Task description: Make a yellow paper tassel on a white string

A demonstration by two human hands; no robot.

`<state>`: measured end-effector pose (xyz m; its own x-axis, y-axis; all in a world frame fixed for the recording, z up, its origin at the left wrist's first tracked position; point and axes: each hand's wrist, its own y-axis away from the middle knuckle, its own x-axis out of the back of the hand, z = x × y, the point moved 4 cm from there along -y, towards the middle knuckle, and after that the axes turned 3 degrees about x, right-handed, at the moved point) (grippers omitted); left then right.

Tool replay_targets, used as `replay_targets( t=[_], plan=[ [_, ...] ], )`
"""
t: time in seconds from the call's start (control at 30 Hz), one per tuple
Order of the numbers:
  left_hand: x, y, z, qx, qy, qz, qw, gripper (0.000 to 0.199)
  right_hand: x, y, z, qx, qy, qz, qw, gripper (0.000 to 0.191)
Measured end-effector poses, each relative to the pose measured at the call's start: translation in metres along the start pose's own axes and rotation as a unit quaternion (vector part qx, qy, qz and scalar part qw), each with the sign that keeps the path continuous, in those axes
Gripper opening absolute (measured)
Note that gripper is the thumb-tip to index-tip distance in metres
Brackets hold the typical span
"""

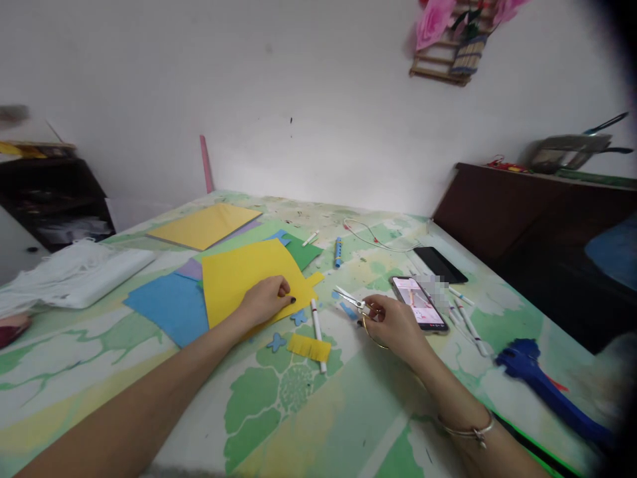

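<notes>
My left hand [266,302] lies over a yellow paper sheet [239,272], its fingers curled in and thumb against them; whatever they pinch, if anything, is hidden. In my right hand [398,325] is a pair of scissors [357,302], with fingers around the handles and the slightly parted blades pointing left above the table. Between the hands are a white marker [317,325], a fringed yellow paper strip [309,348] touching the marker, and two small blue paper cutouts, a nearer one [275,342] and a farther one [299,317]. A blue paper scrap [348,311] lies below the blades.
Blue paper [169,309], green paper [303,251] and a yellow pad [206,226] spread across the left and back. A blue-wrapped stick [338,252] lies beyond. To the right are a lit phone [421,305], a dark phone [440,264], markers and a blue tool [547,392].
</notes>
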<state>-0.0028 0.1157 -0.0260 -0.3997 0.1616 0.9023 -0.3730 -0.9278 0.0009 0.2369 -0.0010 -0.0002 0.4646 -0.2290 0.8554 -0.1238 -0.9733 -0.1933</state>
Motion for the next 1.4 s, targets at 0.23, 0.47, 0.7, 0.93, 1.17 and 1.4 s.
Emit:
replay_targets(
  t=[0.23, 0.47, 0.7, 0.93, 1.17, 1.4],
  plan=[
    [0.005, 0.002, -0.001, 0.011, -0.023, 0.017, 1.000, 0.027, -0.001, 0.001, -0.005, 0.012, -0.002, -0.007, 1.000, 0.028],
    [0.005, 0.006, 0.003, 0.046, -0.022, 0.002, 0.999, 0.022, -0.006, 0.003, -0.010, 0.027, -0.005, -0.013, 1.000, 0.032],
    [0.007, 0.006, 0.000, 0.050, 0.061, 0.011, 0.997, 0.018, -0.004, 0.004, -0.010, 0.018, -0.037, -0.006, 0.999, 0.028],
    [0.008, 0.012, 0.003, 0.065, 0.320, -0.017, 0.945, 0.018, -0.006, 0.008, -0.015, 0.005, -0.164, -0.088, 0.982, 0.024],
    [0.005, 0.030, 0.025, 0.079, 0.563, -0.077, 0.819, 0.019, -0.013, 0.027, -0.030, -0.009, -0.335, -0.236, 0.912, 0.046],
    [0.004, 0.047, 0.040, 0.113, 0.682, -0.071, 0.719, 0.013, -0.019, 0.036, -0.040, -0.042, -0.359, -0.221, 0.906, 0.046]
  ],
)
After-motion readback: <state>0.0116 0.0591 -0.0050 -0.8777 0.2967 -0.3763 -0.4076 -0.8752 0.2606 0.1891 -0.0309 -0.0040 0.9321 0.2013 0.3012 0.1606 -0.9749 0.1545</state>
